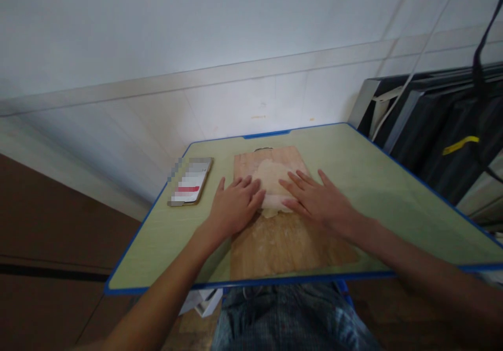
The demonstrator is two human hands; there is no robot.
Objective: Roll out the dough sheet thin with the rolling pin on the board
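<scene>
A thin, pale, irregular sheet of dough (271,173) lies on a wooden cutting board (283,246). Across its near part, between my hands, runs a smooth pale band (273,202); whether this is a rolling pin or a folded edge of the dough, I cannot tell. My left hand (236,204) rests palm down at the left end of the band, fingers stretched forward. At the right end lies my right hand (314,196), flat with its fingers spread, the fingertips over the dough. Both palms hide what is under them.
The board lies on a pale green table (393,199) with a blue rim. Left of the board is a phone (192,181) with its screen lit. A white wall (236,99) stands behind. Dark flat panels (440,125) lean at the right.
</scene>
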